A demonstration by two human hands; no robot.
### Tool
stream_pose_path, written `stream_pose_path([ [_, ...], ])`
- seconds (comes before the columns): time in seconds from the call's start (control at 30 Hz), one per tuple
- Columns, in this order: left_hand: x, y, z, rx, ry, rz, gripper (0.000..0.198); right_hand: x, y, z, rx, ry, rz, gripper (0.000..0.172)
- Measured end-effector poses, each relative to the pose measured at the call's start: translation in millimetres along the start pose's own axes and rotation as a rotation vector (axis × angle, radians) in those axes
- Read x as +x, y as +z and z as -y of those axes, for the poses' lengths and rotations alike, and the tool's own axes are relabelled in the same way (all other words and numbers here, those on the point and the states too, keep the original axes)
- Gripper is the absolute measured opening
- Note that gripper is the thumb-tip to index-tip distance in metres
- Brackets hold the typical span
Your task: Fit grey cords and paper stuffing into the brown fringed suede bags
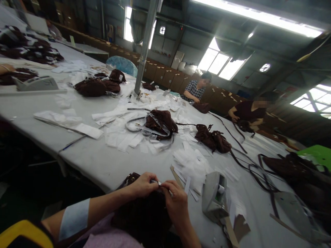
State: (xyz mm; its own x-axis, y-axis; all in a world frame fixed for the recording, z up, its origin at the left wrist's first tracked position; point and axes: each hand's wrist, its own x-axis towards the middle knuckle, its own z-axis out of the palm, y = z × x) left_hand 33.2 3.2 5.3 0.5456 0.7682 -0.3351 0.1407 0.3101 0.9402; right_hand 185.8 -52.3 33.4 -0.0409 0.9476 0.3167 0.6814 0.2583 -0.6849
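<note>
Dark bag (142, 213) sits before us at the edge of the table (104, 165); our left hand (146, 185) and right hand (177, 199) have fingertips nearly closed, seeming to pinch one small pale strip (159, 184) at its top. We judge this piece unfinished; what is left, we cannot tell. Beyond lie thin white papers (191, 163), a boxy grey dispenser (212, 198) and soft, wrinkled brown bags (169, 121)

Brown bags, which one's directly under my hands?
The dark bag at the near edge of the table, beneath your left hand and right hand; the other bags are farther off.
</note>
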Motion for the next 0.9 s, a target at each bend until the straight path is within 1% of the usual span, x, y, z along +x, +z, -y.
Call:
stream_pose_path([
  [0.07,4,3.1,2,-0.110,-0.046,-0.023,0.022,-5,4,-4,-0.110,-0.085,-0.061,0.018],
  [0.13,7,4.5,2,-0.243,-0.104,-0.014,0.022,-9,7,-8,-0.217,-0.173,-0.113,0.019],
  [0.23,8,2.7,0,-0.428,-0.197,0.071,0.024,-13,6,-12,-0.330,-0.279,-0.142,0.019],
  [0.33,7,0.4,-4,-0.548,-0.244,0.164,0.027,-19,5,-16,-0.377,-0.325,-0.146,0.022],
  [0.43,3,2.7,-6,-0.554,-0.239,0.191,0.030,-30,9,-16,-0.395,-0.354,-0.150,0.030],
  [0.53,-1,6.8,-5,-0.442,-0.226,0.151,0.030,-41,7,-20,-0.413,-0.339,-0.136,0.036],
  [0.57,-2,7.3,-4,-0.401,-0.218,0.136,0.030,-43,2,-25,-0.410,-0.301,-0.150,0.036],
  [0.6,-3,7.1,-3,-0.367,-0.209,0.128,0.029,-45,-8,-32,-0.399,-0.231,-0.199,0.035],
  [0.63,-3,6.3,-1,-0.343,-0.200,0.127,0.029,-48,-21,-43,-0.380,-0.124,-0.292,0.034],
  [0.7,-2,4.0,4,-0.320,-0.186,0.142,0.028,-54,-58,-71,-0.308,0.203,-0.582,0.038],
  [0.73,-2,2.9,6,-0.317,-0.185,0.150,0.029,-58,-79,-86,-0.256,0.413,-0.725,0.044],
  [0.77,-1,2.2,8,-0.318,-0.187,0.158,0.030,-64,-100,-102,-0.188,0.629,-0.812,0.051],
  [0.83,1,2.0,12,-0.323,-0.196,0.174,0.031,-74,-133,-131,-0.145,0.789,-0.815,0.058],
  [0.87,1,2.4,13,-0.323,-0.198,0.177,0.032,-79,-144,-143,-0.119,0.835,-0.791,0.058],
  [0.9,2,3.0,14,-0.323,-0.198,0.179,0.033,-82,-151,-153,-0.100,0.849,-0.760,0.057],
])
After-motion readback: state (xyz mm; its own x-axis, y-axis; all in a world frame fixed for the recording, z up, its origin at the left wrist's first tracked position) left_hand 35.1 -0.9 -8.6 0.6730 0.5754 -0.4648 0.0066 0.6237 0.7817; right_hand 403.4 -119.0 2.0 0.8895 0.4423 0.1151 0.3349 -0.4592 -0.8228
